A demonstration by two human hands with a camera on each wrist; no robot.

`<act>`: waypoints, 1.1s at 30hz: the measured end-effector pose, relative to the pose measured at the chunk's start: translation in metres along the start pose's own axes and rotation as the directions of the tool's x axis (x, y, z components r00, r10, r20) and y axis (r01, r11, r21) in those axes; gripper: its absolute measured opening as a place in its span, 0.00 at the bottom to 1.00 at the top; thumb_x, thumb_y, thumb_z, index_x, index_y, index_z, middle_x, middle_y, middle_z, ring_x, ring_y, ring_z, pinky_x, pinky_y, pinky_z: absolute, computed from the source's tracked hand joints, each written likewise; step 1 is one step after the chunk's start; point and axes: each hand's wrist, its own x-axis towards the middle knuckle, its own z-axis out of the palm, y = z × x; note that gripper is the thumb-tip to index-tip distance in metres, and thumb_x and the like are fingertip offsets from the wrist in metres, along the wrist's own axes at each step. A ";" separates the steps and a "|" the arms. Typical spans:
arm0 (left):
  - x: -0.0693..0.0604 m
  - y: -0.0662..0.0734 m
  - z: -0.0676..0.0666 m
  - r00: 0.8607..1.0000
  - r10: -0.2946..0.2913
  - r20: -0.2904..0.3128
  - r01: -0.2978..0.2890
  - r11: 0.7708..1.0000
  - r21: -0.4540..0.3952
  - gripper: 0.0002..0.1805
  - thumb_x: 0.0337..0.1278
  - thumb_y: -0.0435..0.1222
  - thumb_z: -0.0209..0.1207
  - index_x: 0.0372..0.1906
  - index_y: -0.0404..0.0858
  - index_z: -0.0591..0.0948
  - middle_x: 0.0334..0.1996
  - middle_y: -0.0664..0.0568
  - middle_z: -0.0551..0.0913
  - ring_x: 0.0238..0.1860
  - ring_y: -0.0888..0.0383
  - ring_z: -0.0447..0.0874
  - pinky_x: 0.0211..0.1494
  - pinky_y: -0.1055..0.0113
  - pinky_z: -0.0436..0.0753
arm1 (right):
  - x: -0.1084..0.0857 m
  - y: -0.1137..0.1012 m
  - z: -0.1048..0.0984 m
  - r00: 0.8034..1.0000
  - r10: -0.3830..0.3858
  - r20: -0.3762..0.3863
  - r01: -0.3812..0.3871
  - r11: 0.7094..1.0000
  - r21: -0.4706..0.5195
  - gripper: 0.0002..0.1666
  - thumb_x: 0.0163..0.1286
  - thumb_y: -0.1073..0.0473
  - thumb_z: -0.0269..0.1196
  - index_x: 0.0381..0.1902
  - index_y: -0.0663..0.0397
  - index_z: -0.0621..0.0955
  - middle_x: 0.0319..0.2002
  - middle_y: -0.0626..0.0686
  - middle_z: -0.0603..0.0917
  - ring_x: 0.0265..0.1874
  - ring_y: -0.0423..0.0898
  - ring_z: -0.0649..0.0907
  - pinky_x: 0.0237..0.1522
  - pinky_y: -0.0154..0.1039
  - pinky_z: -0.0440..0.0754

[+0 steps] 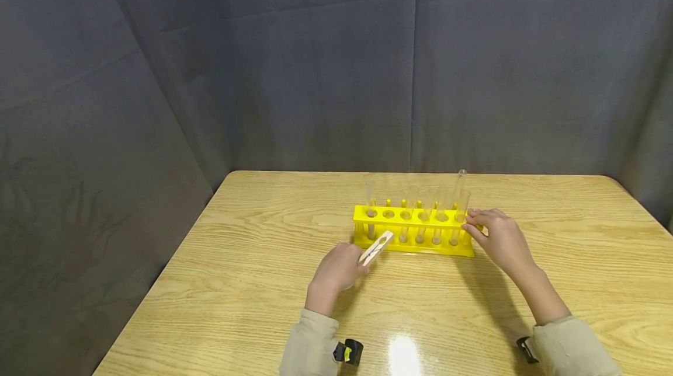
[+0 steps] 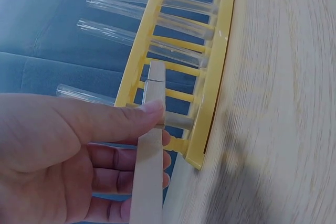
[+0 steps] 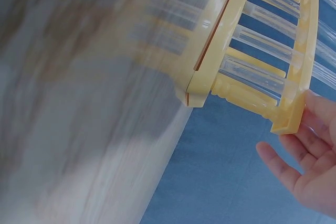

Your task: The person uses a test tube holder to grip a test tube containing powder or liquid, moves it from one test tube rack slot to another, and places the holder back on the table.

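In my left hand (image 1: 338,268), a wooden test tube holder (image 1: 376,248), built like a long clothespin, is pinched between thumb and fingers. Its tip points at the front of a yellow test tube rack (image 1: 415,249), near the left end. In the left wrist view the holder (image 2: 149,166) crosses in front of the rack's end. Several clear test tubes (image 1: 425,227) stand in the rack, some leaning; the second hole from the left has none. My right hand (image 1: 502,242) grips the right end of the rack's top bar, thumb in front, fingers partly hidden behind.
The rack stands on a light wood-grain table (image 1: 236,282), towards its back edge. Behind and to the left hangs a grey curtain (image 1: 315,72). A row of yellow pegs (image 1: 403,203) rises along the rack's back, and one taller tube (image 1: 462,174) sticks up at the right.
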 end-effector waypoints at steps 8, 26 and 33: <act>-0.001 -0.001 0.001 1.000 -0.007 -0.004 0.007 1.000 -0.019 0.11 0.49 0.35 0.62 0.19 0.36 0.75 0.13 0.54 0.66 0.14 0.62 0.61 0.16 0.73 0.63 | 0.000 0.000 0.001 1.000 -0.008 -0.011 0.008 1.000 0.002 0.11 0.52 0.66 0.66 0.32 0.70 0.82 0.39 0.65 0.80 0.39 0.60 0.78 0.36 0.52 0.76; 0.001 -0.002 0.004 0.999 -0.032 0.025 0.033 0.999 -0.023 0.12 0.47 0.36 0.63 0.17 0.38 0.73 0.12 0.55 0.64 0.14 0.62 0.60 0.17 0.73 0.61 | 0.000 -0.001 0.000 1.000 -0.013 -0.018 0.013 1.000 0.004 0.10 0.52 0.66 0.66 0.32 0.70 0.82 0.39 0.65 0.81 0.39 0.60 0.78 0.35 0.51 0.76; 0.002 -0.002 0.006 0.999 -0.034 0.033 0.035 0.999 -0.007 0.13 0.47 0.36 0.64 0.17 0.38 0.73 0.12 0.55 0.63 0.14 0.62 0.59 0.17 0.73 0.61 | 0.000 0.000 0.000 1.000 -0.006 -0.011 0.006 1.000 0.005 0.10 0.53 0.66 0.66 0.32 0.70 0.82 0.39 0.65 0.80 0.39 0.60 0.78 0.35 0.51 0.76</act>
